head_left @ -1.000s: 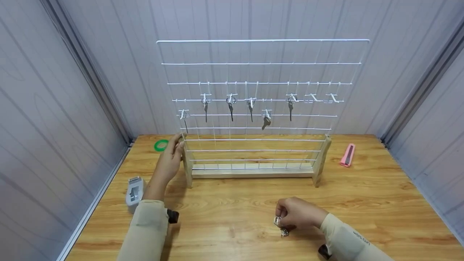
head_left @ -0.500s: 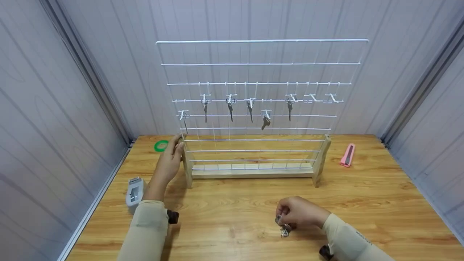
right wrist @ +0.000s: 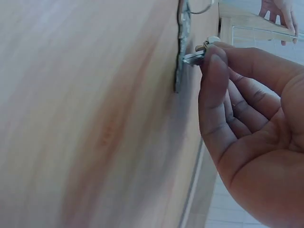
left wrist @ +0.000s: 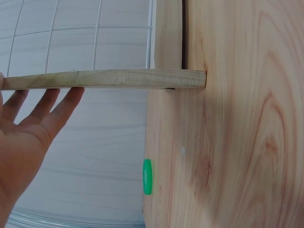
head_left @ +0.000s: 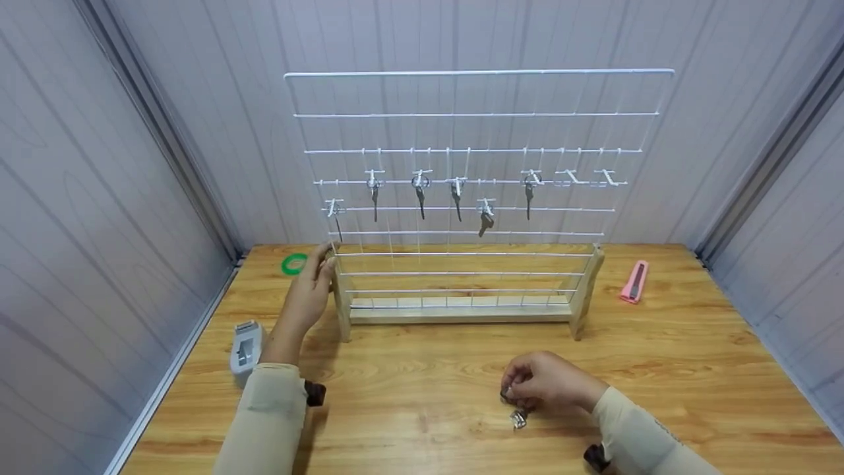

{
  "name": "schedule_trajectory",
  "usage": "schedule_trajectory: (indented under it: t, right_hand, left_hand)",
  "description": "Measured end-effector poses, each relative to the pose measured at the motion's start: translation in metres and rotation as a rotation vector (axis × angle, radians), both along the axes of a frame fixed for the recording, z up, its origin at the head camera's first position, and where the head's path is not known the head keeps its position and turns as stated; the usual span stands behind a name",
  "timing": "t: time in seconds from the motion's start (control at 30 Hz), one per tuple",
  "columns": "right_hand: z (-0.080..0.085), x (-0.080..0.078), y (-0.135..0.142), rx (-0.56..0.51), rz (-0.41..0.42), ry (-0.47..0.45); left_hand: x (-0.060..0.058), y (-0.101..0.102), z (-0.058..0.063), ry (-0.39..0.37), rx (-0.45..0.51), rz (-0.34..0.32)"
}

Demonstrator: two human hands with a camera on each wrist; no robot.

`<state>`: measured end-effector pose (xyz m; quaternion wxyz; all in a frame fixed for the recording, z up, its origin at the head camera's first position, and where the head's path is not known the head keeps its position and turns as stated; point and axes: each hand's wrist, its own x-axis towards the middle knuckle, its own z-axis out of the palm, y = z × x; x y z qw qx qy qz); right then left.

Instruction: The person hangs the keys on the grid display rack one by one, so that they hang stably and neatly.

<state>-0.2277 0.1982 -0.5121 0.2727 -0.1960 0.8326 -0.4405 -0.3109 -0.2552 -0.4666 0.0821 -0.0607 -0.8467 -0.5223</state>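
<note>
My left hand (head_left: 310,290) is at the left wooden side post of a white wire grid rack (head_left: 471,307). In the left wrist view its nearly straight fingers (left wrist: 61,111) touch the post's outer face (left wrist: 118,78). My right hand (head_left: 547,382) is low over the table, pinching a small silver key (right wrist: 192,58) between thumb and forefinger. Its head is mostly hidden by the fingertips. Just beside it are more silver keys (head_left: 519,419), one showing a toothed edge (right wrist: 180,52) and a thin ring. Several keys (head_left: 420,198) hang from hooks on the rack.
Two more white hooks (head_left: 605,177) are at the rack's right. A green tape roll (head_left: 294,264) lies behind my left hand, and a grey plastic tape dispenser (head_left: 246,349) stands beside that forearm. At right lies a pink box cutter (head_left: 634,282). Panelled walls enclose the table.
My right hand has shifted slightly up and to the right with the pinched key, turning it between the fingers. The left hand stays at the post.
</note>
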Motion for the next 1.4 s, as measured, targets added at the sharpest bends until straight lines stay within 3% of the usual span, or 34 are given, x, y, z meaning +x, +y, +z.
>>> schedule_trajectory:
  t: [0.1, 0.23, 0.5, 0.6, 0.87, 1.13, 1.27, 1.4]
  right_hand:
    - [0.005, 0.0, -0.002, 0.017, 0.011, 0.033]
    - [0.012, 0.002, -0.004, 0.091, 0.061, 0.154]
    - [0.018, 0.015, -0.014, 0.264, 0.21, 0.661]
    - [0.017, 0.019, -0.018, 0.287, 0.248, 0.802]
    - [0.022, 0.024, -0.021, 0.287, 0.258, 0.946]
    - [0.032, 0.025, -0.019, 0.22, 0.225, 1.188]
    - [0.043, 0.025, -0.02, 0.172, 0.16, 1.213]
    - [0.058, 0.027, -0.02, 0.174, 0.096, 1.165]
  left_hand:
    - [0.0, 0.001, 0.0, -0.001, 0.005, 0.008]
    - [0.0, 0.001, 0.0, 0.005, 0.008, 0.016]
    - [0.0, 0.001, 0.001, 0.001, 0.0, 0.012]
    - [0.0, 0.0, 0.001, -0.007, 0.0, 0.012]
    - [0.002, 0.0, 0.0, -0.017, 0.008, 0.007]
    - [0.002, 0.0, 0.001, -0.029, 0.005, 0.006]
    - [0.002, 0.0, 0.001, -0.024, 0.003, 0.007]
    - [0.002, -0.001, 0.0, -0.015, 0.002, 0.005]
